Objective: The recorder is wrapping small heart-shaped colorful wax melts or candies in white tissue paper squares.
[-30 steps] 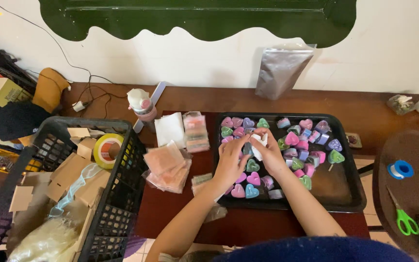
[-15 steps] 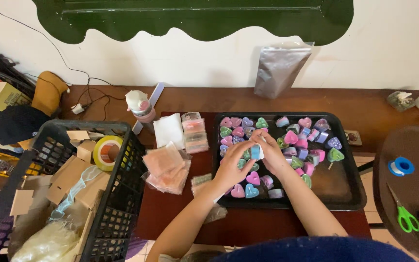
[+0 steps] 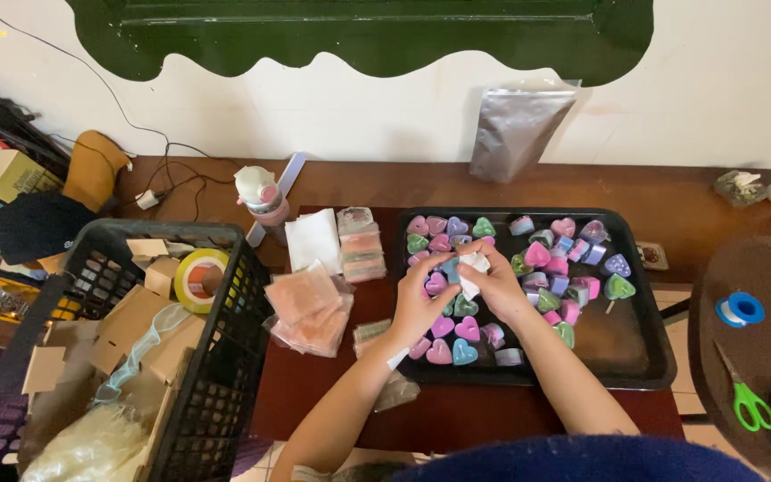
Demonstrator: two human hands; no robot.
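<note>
Over the left half of a black tray (image 3: 644,361), my left hand (image 3: 418,302) and my right hand (image 3: 496,287) meet. Between their fingertips they pinch one small piece with a white wrapper (image 3: 472,270) on it; the piece's colour is mostly hidden. The tray holds several small heart-shaped pieces (image 3: 466,328) in pink, green, blue and purple, some upright, some tipped. Both forearms reach in from the bottom edge of the view.
Left of the tray lie stacked pinkish packets (image 3: 307,303), white paper (image 3: 312,239) and a pale bottle (image 3: 261,198). A black crate (image 3: 234,375) holds cardboard boxes and a yellow tape roll (image 3: 196,278). A silver pouch (image 3: 518,129) leans on the wall. Scissors (image 3: 747,402) and blue tape (image 3: 740,309) sit right.
Both hands have stayed over the tray's left half, fingers working on the small white-wrapped piece; it has shifted slightly between the fingertips. Nothing else moved.
</note>
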